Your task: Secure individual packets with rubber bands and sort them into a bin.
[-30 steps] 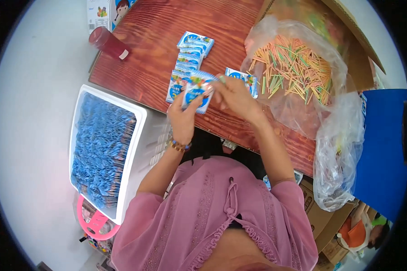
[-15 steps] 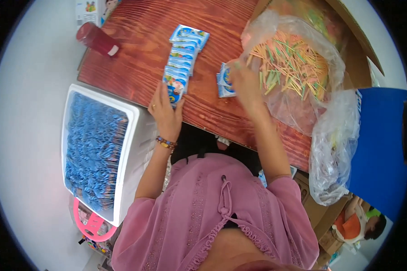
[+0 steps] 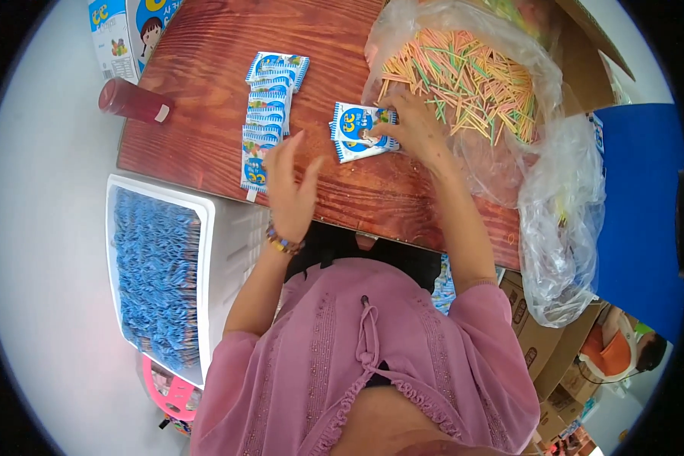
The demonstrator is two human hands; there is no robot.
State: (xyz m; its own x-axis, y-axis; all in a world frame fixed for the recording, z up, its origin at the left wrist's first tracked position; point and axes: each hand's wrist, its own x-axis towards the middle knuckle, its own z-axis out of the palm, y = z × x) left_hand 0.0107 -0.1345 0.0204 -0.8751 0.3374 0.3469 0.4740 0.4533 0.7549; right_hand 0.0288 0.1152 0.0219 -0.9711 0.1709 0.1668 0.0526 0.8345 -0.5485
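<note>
An overlapping row of blue-and-white snack packets (image 3: 267, 102) runs away from me on the red-brown wooden table (image 3: 205, 68). Just right of the near end of that row, my left hand (image 3: 292, 190) is raised with its fingers apart and nothing in it. Farther right lie a few more packets (image 3: 355, 131), stacked unevenly. The fingers of my right hand (image 3: 416, 133) close on the right end of the top packet and partly cover it. Beyond that hand, thin pink, yellow and green sticks (image 3: 471, 87) fill an opened clear plastic bag (image 3: 509, 171).
At my left stands a white box (image 3: 228, 228) packed with blue packets. A red-capped bottle (image 3: 133, 100) lies at the table's left edge, near a printed carton (image 3: 118, 38). A blue panel (image 3: 638, 213) and cardboard boxes (image 3: 536, 334) are at the right, with another person (image 3: 612, 346) beyond.
My left hand has lifted off the near end of the packet row and spread its fingers. My right hand now grips the top packet of the small stack. The view has shifted slightly.
</note>
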